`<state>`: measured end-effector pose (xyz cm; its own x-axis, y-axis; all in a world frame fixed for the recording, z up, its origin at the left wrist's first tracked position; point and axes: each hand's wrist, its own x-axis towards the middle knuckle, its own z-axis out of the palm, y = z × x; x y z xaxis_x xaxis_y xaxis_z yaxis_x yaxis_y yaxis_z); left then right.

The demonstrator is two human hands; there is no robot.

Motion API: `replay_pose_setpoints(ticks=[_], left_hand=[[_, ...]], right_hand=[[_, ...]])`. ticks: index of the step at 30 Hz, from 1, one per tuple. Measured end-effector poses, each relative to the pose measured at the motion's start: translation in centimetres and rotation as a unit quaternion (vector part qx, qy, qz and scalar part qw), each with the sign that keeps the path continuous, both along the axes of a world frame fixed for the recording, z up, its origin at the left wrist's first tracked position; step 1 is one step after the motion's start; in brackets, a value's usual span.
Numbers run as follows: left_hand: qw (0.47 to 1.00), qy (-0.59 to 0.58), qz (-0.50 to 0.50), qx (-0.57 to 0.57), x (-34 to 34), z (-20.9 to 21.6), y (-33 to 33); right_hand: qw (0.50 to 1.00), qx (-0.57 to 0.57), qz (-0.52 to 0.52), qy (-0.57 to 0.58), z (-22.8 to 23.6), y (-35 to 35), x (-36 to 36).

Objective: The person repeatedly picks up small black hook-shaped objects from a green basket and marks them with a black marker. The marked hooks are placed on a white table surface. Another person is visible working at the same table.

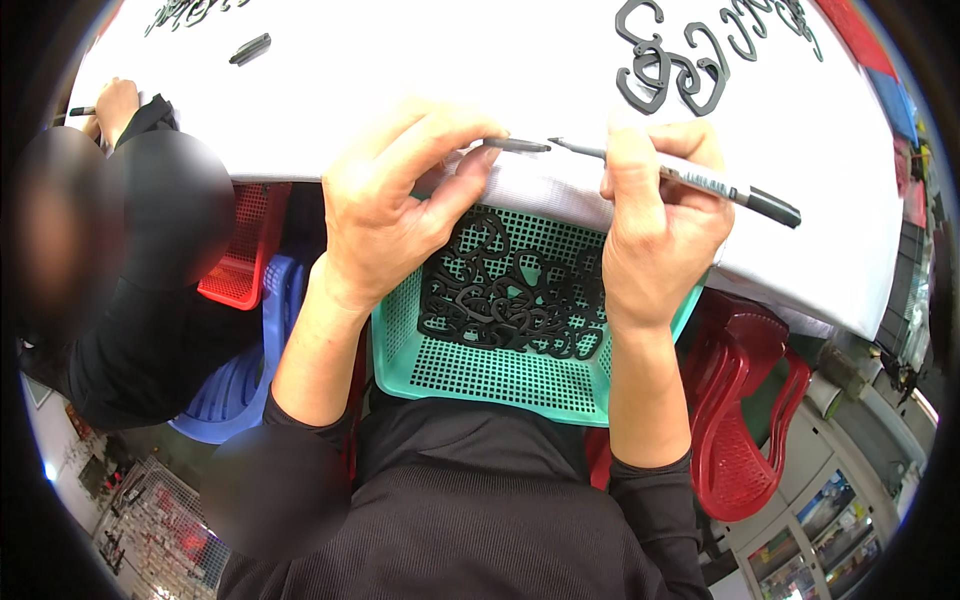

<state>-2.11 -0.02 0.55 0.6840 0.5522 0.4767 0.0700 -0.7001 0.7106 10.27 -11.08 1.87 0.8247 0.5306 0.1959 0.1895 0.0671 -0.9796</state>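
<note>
Between thumb and forefinger, my left hand (pixel 385 205) pinches a thin black piece (pixel 520 146), seen nearly edge-on, so its full shape does not show. My right hand (pixel 655 220) grips a marker pen (pixel 705 180) with a pale barrel and a black cap on its back end. The pen's dark tip points left, close to the free end of the black piece; whether they touch is hard to tell. Below both hands, a green plastic basket (pixel 480 402) holds a heap of black C-shaped hooks (pixel 505 305).
A white-covered table (pixel 450 60) spreads ahead, with more black hooks (pixel 665 65) at the far right and a dark marker (pixel 250 48) at the far left. Left sit a co-worker's hand (pixel 118 105), a red basket (pixel 240 260) and a blue chair (pixel 225 395). Dark red chairs (pixel 740 420) stand right.
</note>
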Motion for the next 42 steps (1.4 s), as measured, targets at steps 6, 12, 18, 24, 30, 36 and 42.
replay_pose_setpoints(ticks=[6, 12, 18, 24, 30, 36, 42], left_hand=[[0.995, 0.004, -0.069, 0.067, -0.8, 0.2, 1.2], [0.995, 0.012, -0.09, 0.034, -1.0, 0.3, 1.6], [0.994, 0.017, -0.105, 0.013, -0.8, 0.4, 2.0], [0.994, 0.01, -0.109, 0.012, -0.7, 0.3, 2.0], [0.994, 0.01, -0.108, 0.019, -0.8, 0.3, 2.1], [0.993, 0.018, -0.113, 0.012, -0.9, 0.3, 2.2], [0.979, 0.071, -0.102, -0.159, -1.3, 1.6, 1.8]], right_hand=[[0.999, -0.018, 0.013, 0.035, 0.3, 1.0, 0.1], [0.996, -0.028, 0.07, 0.043, 0.1, 1.3, -0.5], [0.995, -0.052, 0.077, 0.026, 0.2, 1.3, -0.5], [0.995, -0.06, 0.071, 0.026, 0.2, 1.4, -0.5], [0.995, -0.059, 0.073, 0.019, 0.1, 1.4, -0.5], [0.998, -0.03, 0.055, 0.01, -0.2, 1.0, -0.6], [0.988, 0.046, 0.135, -0.063, 0.7, 1.1, 0.7]])
